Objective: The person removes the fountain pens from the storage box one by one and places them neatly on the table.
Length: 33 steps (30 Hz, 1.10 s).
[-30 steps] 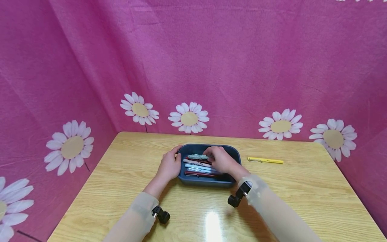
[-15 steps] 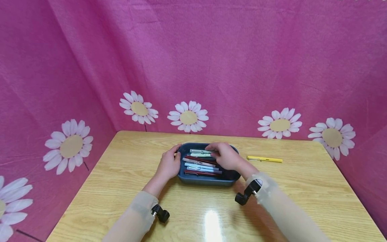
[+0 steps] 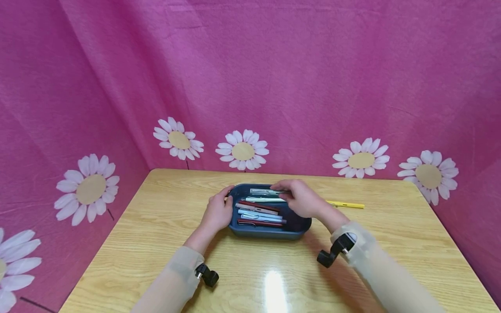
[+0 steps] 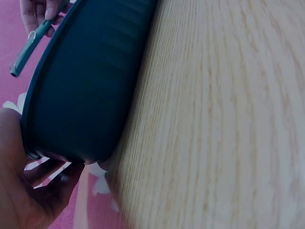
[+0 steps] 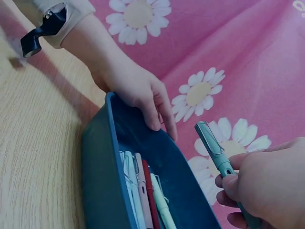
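Note:
A deep dark blue bin (image 3: 270, 235) stands on the wooden table. My left hand (image 3: 218, 211) grips its left end, thumb over the rim and fingers along the outside. In my right hand (image 3: 301, 200) is a green pen (image 5: 214, 148) with a wire clip, pinched between thumb and fingers above the bin's far side; its capped end points left. Inside the bin lie a pale mint pen (image 3: 263, 200), a red pen (image 5: 149, 188), a pink pen (image 3: 256, 209), light blue pens (image 3: 258, 214) and a dark red pen (image 3: 260, 224), roughly side by side.
A yellow pen (image 3: 350, 205) lies on the table (image 3: 391, 243) right of the bin, partly behind my right hand. A pink curtain (image 3: 250, 78) with white daisies hangs behind and beside the table. Each forearm carries a small black camera mount.
My right hand has lifted the green pen and moved right and away with it, uncovering more pens. The pale mint pen now shows separately. My left hand keeps its hold on the bin.

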Tool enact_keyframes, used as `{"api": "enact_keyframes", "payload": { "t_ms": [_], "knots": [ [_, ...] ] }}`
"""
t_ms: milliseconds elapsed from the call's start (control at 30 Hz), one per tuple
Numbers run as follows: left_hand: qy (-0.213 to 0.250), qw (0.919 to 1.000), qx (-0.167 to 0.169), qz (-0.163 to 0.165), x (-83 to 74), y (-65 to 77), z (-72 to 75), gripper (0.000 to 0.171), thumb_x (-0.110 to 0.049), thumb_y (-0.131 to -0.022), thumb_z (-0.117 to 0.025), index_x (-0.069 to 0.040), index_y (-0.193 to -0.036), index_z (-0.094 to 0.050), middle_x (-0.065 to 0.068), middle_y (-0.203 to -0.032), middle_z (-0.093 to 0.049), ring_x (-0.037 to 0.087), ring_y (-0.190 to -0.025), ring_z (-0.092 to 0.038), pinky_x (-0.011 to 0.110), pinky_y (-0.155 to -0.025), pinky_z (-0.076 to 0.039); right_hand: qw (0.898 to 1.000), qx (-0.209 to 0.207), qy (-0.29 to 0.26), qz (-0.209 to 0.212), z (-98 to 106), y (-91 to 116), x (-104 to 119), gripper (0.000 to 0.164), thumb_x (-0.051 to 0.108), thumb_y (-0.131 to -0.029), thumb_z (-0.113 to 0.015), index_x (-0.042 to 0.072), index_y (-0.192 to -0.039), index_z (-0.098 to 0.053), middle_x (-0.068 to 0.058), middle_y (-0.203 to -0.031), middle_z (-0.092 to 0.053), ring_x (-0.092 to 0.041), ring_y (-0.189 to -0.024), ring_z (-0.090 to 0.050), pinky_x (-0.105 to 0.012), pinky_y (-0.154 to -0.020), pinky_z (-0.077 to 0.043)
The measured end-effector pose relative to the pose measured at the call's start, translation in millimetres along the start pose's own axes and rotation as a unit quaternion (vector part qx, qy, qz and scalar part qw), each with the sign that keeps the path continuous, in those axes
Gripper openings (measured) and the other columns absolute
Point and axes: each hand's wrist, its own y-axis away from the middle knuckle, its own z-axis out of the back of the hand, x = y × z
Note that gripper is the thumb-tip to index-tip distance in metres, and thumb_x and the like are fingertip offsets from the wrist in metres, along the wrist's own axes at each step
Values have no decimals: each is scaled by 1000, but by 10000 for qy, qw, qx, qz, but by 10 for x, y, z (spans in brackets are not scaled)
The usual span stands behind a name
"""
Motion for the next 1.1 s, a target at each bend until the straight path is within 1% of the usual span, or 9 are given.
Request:
{"api": "enact_keyframes", "payload": {
  "t_ms": [200,267,333,467,567,867,1000,1100],
  "knots": [
    [-12,10000,11,-29,12,-2,0,44,-16,-113,-47,-11,-156,-54,17,-140,-64,34,-130,-59,54,-111,-46,10000,-28,49,-78,125,110,40,34,-11,-100,-61,0,-129,-73,-11,-125,-73,-20,-100,-65,-41,-90,-58],
    [-14,10000,8,-26,11,0,4,43,-16,-113,-47,-11,-156,-54,18,-140,-64,34,-130,-59,53,-111,-46,10000,-44,44,-75,163,145,42,34,-11,-99,-61,0,-129,-73,-11,-124,-73,-21,-100,-65,-41,-90,-58],
    [-38,10000,-20,-50,11,2,10,43,-16,-113,-47,-10,-155,-55,18,-139,-65,34,-129,-60,53,-110,-46,9999,-45,50,-84,202,179,51,34,-11,-99,-61,0,-129,-73,-11,-125,-73,-21,-103,-66,-42,-92,-58],
    [-69,9999,-70,-124,25,-5,13,43,-14,-112,-47,-9,-154,-56,18,-137,-66,36,-128,-60,53,-109,-47,9998,-145,136,-21,275,249,82,33,-12,-98,-62,0,-127,-74,-10,-124,-73,-25,-112,-67,-48,-98,-57],
    [-69,9998,-82,-145,34,-8,8,43,-14,-112,-48,-9,-153,-57,18,-136,-66,36,-128,-59,54,-109,-47,9995,-250,179,52,324,309,94,32,-12,-97,-63,0,-125,-75,-10,-122,-73,-27,-114,-67,-50,-99,-56],
    [-111,9997,-108,-187,30,-8,-2,43,-13,-112,-48,-8,-153,-57,19,-135,-67,37,-127,-60,54,-108,-47,9993,-365,71,13,426,505,38,35,-17,-95,-62,-1,-124,-74,-10,-117,-74,-26,-106,-68,-45,-90,-59],
    [-126,9996,-106,-212,20,-6,0,43,-13,-111,-48,-8,-153,-56,19,-136,-66,37,-128,-59,55,-109,-46,9988,-482,45,75,477,573,6,35,-18,-94,-63,-1,-123,-74,-10,-115,-74,-30,-102,-70,-43,-87,-60],
    [-123,9997,-80,-172,8,-6,-1,43,-14,-112,-47,-9,-154,-56,19,-137,-66,36,-129,-60,54,-109,-46,9982,-573,66,165,521,614,-2,33,-18,-95,-64,-1,-122,-75,-9,-113,-75,-30,-100,-70,-40,-85,-60]
  ]
}}
